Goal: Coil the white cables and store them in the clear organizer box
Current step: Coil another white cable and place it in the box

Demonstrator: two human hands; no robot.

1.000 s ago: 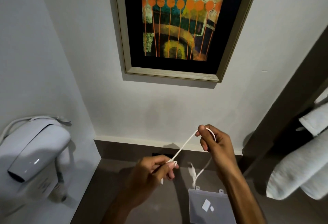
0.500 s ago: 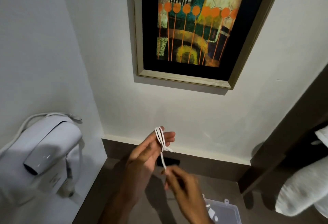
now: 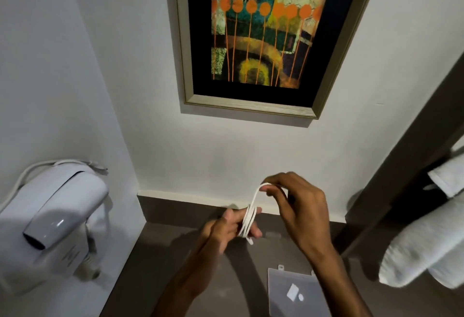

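A thin white cable (image 3: pixel 248 220) is wound in several turns around the fingers of my left hand (image 3: pixel 227 231), held above the brown counter. My right hand (image 3: pixel 298 206) sits just right of it and slightly higher, pinching the free end of the cable, which arcs up from the coil to its fingertips. A short tail of cable sticks out below the coil. The clear organizer box (image 3: pixel 296 294) lies on the counter below my right forearm, lid flap toward the wall, with small white items showing inside.
A white wall-mounted hair dryer (image 3: pixel 54 223) hangs at the left. Rolled white towels (image 3: pixel 424 249) sit on a dark shelf at the right. A framed painting (image 3: pixel 261 33) is on the wall ahead. The brown counter (image 3: pixel 160 254) runs to the wall.
My right hand has risen from below the left hand to its upper right, laying more cable around the left fingers. The coil is thicker. The view has tilted, showing more of the box.
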